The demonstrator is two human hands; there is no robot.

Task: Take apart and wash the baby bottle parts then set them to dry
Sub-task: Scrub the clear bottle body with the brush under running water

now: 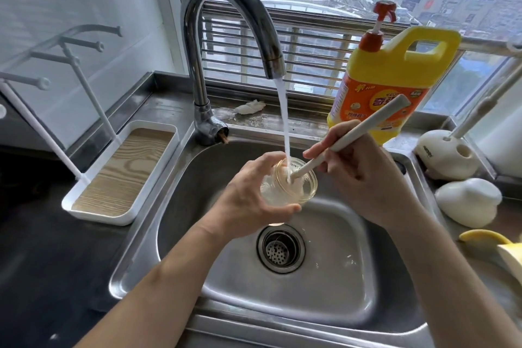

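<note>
The fingers (265,159) of the left hand (248,198) are curled round a clear bottle (306,192), with the thumb pressed against its near side. The bottle is held over the sink (333,285), above the drain (280,248), with its open mouth tilted up and to the right.

A white brush (356,134) is pinched near the middle of its handle by the fingers of the right hand (361,178). Its head is pushed down into the bottle's mouth, and its handle slants up and to the right.

A stream of water (283,121) is poured from the curved tap (226,3) straight into the bottle, beside the brush head.

A yellow detergent jug (392,73) with a red pump is stood behind the right hand, on the steel ledge by the window. A crumpled white scrap (250,107) is seen on the same ledge, just right of the tap's base.

To the left of the sink, a white drying rack (124,172) with a wood-grain tray and bare pegs is set on the dark surface (42,263).

To the right of the sink, a white rounded holder (446,159) with a handle stood in it is seen. A second white rounded piece (469,202) is placed just in front of it. A yellow thing (480,236) is cut off at the picture's lower right edge, and what it is cannot be told.
</note>
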